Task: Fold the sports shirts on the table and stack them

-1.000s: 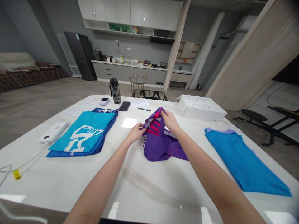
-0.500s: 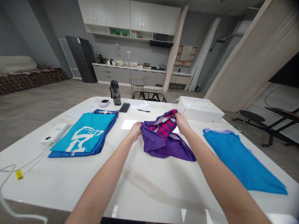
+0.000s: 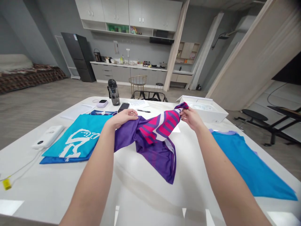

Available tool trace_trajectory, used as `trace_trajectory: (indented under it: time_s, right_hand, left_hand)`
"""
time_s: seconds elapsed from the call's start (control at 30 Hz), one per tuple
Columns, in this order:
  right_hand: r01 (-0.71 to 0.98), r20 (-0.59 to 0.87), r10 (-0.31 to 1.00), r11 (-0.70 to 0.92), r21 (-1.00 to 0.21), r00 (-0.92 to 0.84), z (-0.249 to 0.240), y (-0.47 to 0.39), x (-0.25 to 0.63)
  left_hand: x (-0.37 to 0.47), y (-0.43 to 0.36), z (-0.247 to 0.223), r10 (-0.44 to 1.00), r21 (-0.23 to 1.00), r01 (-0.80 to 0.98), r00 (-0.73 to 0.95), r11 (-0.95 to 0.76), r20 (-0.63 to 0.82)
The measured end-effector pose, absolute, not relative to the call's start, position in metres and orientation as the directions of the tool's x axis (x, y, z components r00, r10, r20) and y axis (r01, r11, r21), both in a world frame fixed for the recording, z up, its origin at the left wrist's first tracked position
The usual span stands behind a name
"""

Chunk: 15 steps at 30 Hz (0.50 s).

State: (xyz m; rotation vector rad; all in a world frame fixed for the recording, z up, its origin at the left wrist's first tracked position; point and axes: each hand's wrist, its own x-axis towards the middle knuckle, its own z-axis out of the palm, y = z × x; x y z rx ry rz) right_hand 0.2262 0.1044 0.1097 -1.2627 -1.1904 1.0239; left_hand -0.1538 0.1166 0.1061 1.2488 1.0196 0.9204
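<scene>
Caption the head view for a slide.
Left hand and right hand hold a purple, pink-striped garment over a white table.

Left hand (image 3: 124, 117): has moved left and farther from the body, now overlapping the edge of the teal shirt (image 3: 94, 121) in view.
Right hand (image 3: 191, 118): has swung right, leaving a much wider gap between the two hands; it now shows against the white box (image 3: 215, 116).
Purple garment (image 3: 152, 157): bunched before, now stretched out between them, a pointed end hanging nearer the body.
Striped pink part (image 3: 168, 124): more exposed than earlier.
</scene>
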Motion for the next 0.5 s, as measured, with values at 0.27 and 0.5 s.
trace_trajectory:
  time_s: [0.27, 0.5]
  right_hand:
    - [0.89, 0.177, 0.963, -0.104, -0.445, 0.201, 0.01, 0.105, 0.169]
    - [0.927, -0.226, 0.963, -0.212, -0.309, 0.145, -0.013, 0.1, 0.18]
  left_hand:
    - [-0.109, 0.138, -0.008, 0.991, 0.854, 0.52, -0.107, -0.009, 0.075]
    - [-0.119, 0.133, -0.013, 0.979, 0.676, 0.719, 0.201, -0.158, 0.015]
